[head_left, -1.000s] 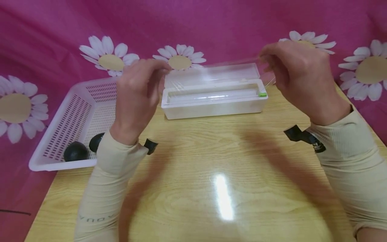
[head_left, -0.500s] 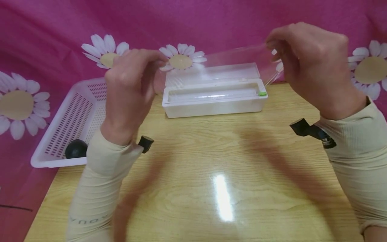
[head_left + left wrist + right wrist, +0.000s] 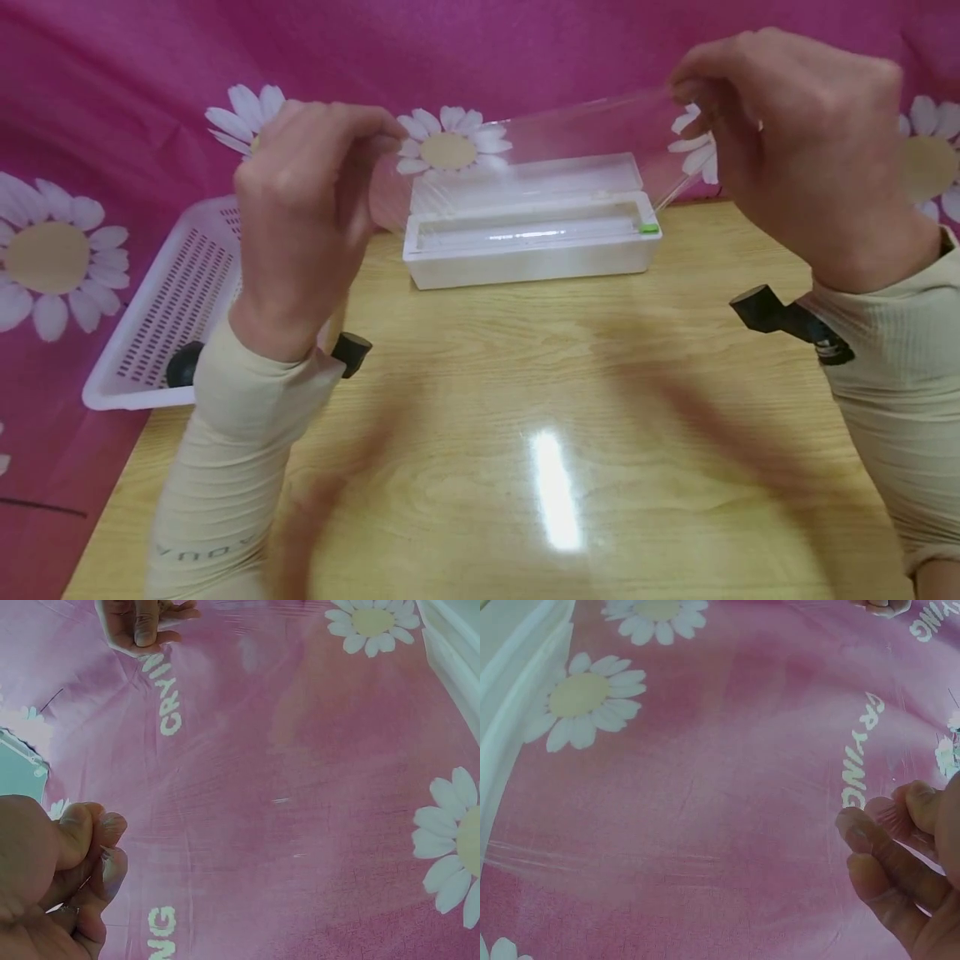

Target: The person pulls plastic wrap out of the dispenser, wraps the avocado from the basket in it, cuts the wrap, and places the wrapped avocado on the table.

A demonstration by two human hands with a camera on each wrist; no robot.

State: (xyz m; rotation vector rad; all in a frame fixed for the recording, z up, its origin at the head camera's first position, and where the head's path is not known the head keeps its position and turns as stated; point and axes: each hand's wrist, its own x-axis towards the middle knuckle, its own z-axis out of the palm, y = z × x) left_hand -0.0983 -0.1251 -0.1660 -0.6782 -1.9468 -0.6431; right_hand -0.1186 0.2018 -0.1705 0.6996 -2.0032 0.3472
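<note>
Clear plastic wrap point(image 3: 581, 137) stretches in the air between both hands, rising from a white wrap dispenser box point(image 3: 528, 268) whose lid stands up behind it. At its left corner, my left hand point(image 3: 300, 212) pinches the film between thumb and fingers. My right hand point(image 3: 806, 154) pinches the other corner, slightly higher than the left. The film looks creased between the thumb and fingers point(image 3: 885, 814) in the right wrist view. A green slide cutter point(image 3: 648, 228) sits at the box's right end. Inside the box lies the wrap roll point(image 3: 525, 235).
A white slotted basket point(image 3: 138, 400) stands at the left, partly hidden by the left arm. It holds a dark round object point(image 3: 182, 365). The wooden table point(image 3: 480, 417) extends in front of the box, and a pink flowered cloth point(image 3: 525, 58) hangs behind.
Both hands have risen and moved apart, the right one more upward, drawing the film higher and wider. The box stays in place. The left arm now covers more of the basket.
</note>
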